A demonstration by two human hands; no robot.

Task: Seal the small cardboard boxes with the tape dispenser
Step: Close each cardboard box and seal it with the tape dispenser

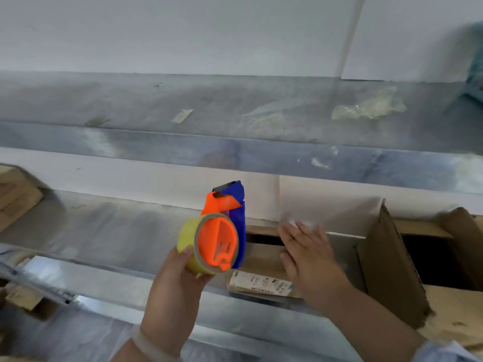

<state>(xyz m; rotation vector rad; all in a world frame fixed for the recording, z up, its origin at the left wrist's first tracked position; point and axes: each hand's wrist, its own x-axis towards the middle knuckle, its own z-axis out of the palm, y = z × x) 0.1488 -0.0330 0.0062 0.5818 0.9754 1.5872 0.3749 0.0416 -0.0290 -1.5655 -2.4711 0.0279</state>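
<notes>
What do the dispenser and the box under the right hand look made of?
Tape dispenser: probably moulded hard plastic, orange and blue, smooth with a slight sheen. Its tape roll: yellowish glossy film on a brown card-like core. Small box: likely cardboard, matte brown, with a printed paper label.

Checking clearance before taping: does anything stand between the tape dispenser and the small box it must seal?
Only the right hand, spread flat over the right side of the small box. The tape dispenser, gripped by the left hand, is raised at its left; nothing else visible lies between them.
</notes>
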